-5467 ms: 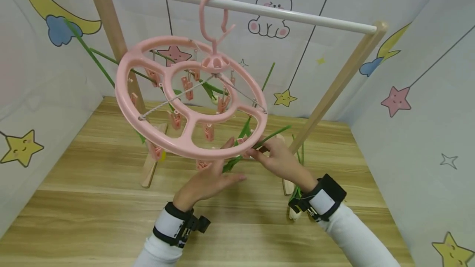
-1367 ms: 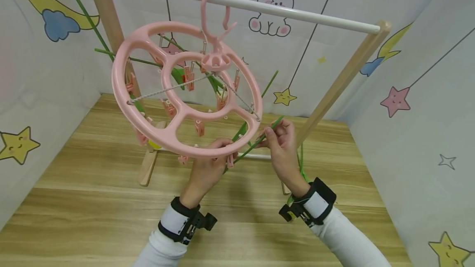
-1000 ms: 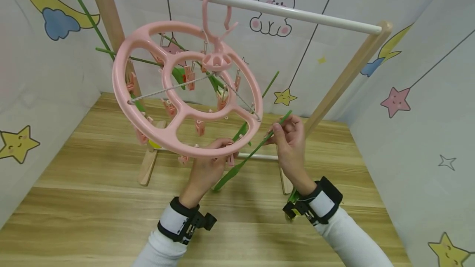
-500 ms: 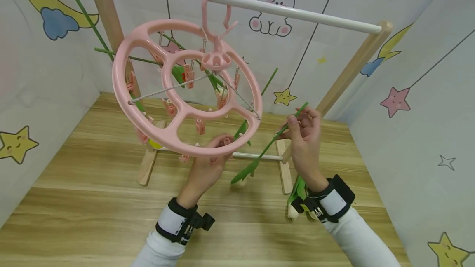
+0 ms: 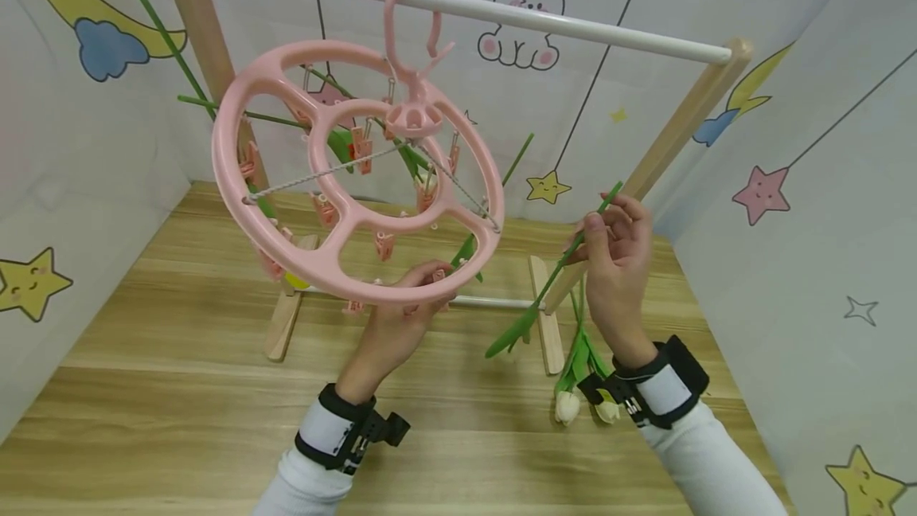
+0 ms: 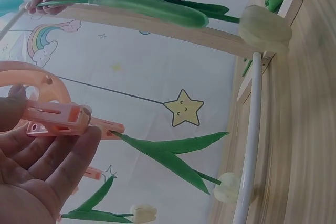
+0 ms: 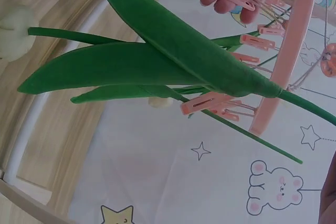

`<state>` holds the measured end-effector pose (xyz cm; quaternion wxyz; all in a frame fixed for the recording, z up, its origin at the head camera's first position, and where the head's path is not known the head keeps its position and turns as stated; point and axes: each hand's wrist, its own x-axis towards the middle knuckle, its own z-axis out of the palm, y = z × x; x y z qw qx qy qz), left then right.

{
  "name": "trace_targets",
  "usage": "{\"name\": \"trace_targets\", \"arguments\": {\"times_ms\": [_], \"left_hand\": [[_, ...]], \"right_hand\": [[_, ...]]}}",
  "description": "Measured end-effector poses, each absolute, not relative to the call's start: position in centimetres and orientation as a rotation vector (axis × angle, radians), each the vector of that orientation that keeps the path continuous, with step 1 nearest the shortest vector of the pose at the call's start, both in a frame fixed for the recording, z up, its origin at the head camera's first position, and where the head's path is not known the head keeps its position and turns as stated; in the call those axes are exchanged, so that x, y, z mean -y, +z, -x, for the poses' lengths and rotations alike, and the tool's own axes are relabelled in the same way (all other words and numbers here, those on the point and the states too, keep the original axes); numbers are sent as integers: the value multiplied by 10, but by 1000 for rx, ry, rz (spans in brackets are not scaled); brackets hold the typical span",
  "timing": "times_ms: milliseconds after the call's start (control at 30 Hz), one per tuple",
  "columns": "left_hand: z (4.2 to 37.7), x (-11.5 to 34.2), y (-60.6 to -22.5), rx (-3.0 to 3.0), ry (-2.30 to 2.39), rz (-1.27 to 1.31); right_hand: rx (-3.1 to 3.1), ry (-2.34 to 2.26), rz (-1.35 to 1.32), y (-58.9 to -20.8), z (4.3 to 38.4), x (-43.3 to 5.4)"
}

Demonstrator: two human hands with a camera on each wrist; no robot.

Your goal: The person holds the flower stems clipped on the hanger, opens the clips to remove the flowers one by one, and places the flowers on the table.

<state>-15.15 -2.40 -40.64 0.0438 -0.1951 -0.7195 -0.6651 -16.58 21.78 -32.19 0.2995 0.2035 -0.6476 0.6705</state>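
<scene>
A pink round clip hanger (image 5: 325, 265) hangs by its hook, with several artificial tulips dangling from its clothespins. My left hand (image 5: 392, 337) is under the ring's near side, partly hidden by it. In the left wrist view its thumb and fingers pinch a pink clothespin (image 6: 55, 114). Just behind that, another clothespin holds a white tulip (image 6: 194, 142), bloom down. To the right of the ring, my right hand (image 5: 619, 277) pinches the stem of a loose tulip (image 5: 519, 333) between thumb and fingers. Its leaves and white bloom (image 6: 265, 27) point down, and the stem end sticks up past the fingers.
The hook sits over the white top bar (image 5: 537, 20) of a rack with wooden posts (image 5: 684, 126). A lower bar (image 5: 494, 302) joins its feet. More white tulips (image 5: 567, 407) lie on the wooden table beside the right foot, under my right wrist.
My right hand has moved right with the tulip, away from the ring. My left hand, earlier open under the ring, now pinches a clothespin. The hanger has turned and tilted slightly.
</scene>
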Motion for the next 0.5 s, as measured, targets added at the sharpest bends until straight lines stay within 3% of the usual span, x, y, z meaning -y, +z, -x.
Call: {"name": "trace_targets", "arguments": {"times_ms": [500], "left_hand": [[152, 26, -404, 2198, -2023, 632]], "right_hand": [[1622, 1672, -507, -303, 168, -240]]}}
